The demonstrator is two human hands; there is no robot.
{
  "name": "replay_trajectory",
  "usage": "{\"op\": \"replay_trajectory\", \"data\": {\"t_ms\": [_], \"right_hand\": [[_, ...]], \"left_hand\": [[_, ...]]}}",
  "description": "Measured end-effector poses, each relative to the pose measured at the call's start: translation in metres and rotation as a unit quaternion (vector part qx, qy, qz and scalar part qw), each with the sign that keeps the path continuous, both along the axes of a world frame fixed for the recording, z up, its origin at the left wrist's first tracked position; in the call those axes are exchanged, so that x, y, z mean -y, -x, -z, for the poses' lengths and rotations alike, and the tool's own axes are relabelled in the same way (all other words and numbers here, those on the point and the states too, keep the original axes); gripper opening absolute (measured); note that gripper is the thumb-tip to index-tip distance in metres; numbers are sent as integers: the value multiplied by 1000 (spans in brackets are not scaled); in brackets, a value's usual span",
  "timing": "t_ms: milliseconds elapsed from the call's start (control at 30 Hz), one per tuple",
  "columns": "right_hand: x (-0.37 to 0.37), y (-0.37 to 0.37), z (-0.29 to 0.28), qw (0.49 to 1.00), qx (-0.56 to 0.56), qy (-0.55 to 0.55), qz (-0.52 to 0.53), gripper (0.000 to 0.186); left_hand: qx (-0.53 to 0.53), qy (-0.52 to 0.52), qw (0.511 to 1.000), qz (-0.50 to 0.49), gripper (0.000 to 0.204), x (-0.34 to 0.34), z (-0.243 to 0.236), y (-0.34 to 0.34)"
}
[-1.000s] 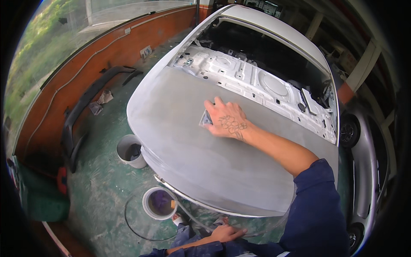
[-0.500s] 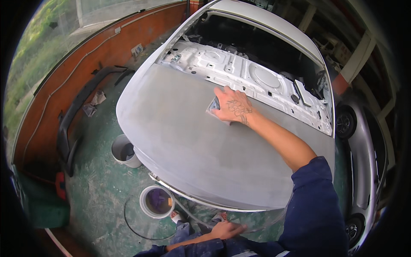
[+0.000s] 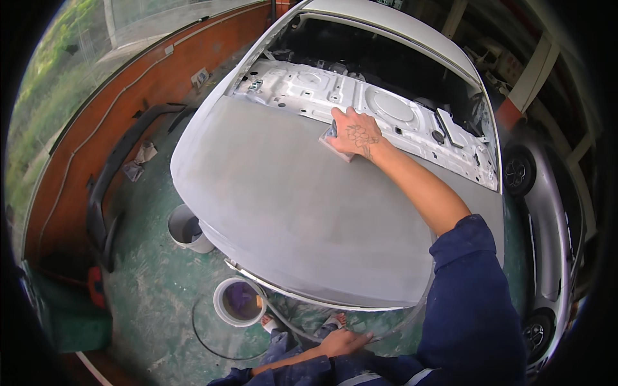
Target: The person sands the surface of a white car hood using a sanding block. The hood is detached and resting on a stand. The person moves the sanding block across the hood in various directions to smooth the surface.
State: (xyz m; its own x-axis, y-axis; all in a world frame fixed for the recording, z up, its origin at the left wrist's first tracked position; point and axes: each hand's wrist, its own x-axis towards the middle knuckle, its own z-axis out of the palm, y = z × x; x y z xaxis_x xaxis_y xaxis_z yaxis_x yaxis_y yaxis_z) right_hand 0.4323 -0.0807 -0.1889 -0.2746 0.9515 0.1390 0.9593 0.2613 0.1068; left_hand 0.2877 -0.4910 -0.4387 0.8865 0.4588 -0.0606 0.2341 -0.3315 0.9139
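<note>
A: Entry, right hand [image 3: 356, 134]?
B: Pressing flat on a sanding block [image 3: 335, 143], fingers spread over it; having slid from mid-panel to the far edge of the grey primed trunk lid [image 3: 283, 199]. Sanding is reaching the panel's limit.
A: Left hand [image 3: 344, 342]?
B: Resting loosely open on the lid's near rim.

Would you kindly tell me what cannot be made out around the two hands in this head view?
- Sanding block: mostly covered by the right hand; its grit and shape stay hidden.
- Left hand: what it rests on is hidden by the grey car panel edge.
- White bucket: its purple contents are too small to identify.
</note>
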Motion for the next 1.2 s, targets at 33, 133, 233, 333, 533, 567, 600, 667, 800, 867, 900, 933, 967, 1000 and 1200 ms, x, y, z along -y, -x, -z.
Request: {"op": "replay_trajectory", "data": {"t_ms": [33,133,233,333,533,567,600,667,800,867,900,933,967,1000,1200], "right_hand": [[0,1,-3,1000,-1,1,10,53],[41,8,3,998,-13,19,-60,52],[109,39,0,986,-36,70,-149,53],[162,43,2,967,-52,136,-210,52],[156,17,20,981,-44,84,-166,50],[141,11,18,985,-41,79,-149,50],[124,4,17,988,-42,75,-130,51],[86,-10,13,994,-20,85,-59,57],[26,-39,10,1000,1,-8,-17,53],[17,-43,2,1000,-1,-6,1,52],[18,-45,3,1000,1,-8,-14,52],[23,-42,8,1000,-1,-8,-28,52],[30,-40,13,999,-3,-9,-40,51],[43,-34,14,998,-10,16,-61,53],[160,8,14,967,-41,106,-228,51]], "left_hand": [[-2,11,1000,-11,39,-1,-3,2],[-44,60,997,14,38,-4,-16,2],[-89,107,990,36,40,-6,-23,-8],[-92,90,990,64,46,-6,-25,-17],[-82,115,990,26,69,-11,-39,-24],[-65,110,992,10,68,-9,-38,-25],[-51,106,993,-4,68,-5,-36,-24],[-49,120,991,-27,60,-6,-35,-23],[-20,93,982,-163,52,-12,-18,-30],[-32,129,972,-194,52,-19,-12,-29],[-36,146,966,-209,52,-26,-10,-30],[-44,188,956,-222,53,-31,-20,-28],[-45,198,954,-219,53,-31,-19,-31],[-46,208,953,-217,54,-31,-18,-33],[-23,112,987,-115,54,-21,19,-56]]}}
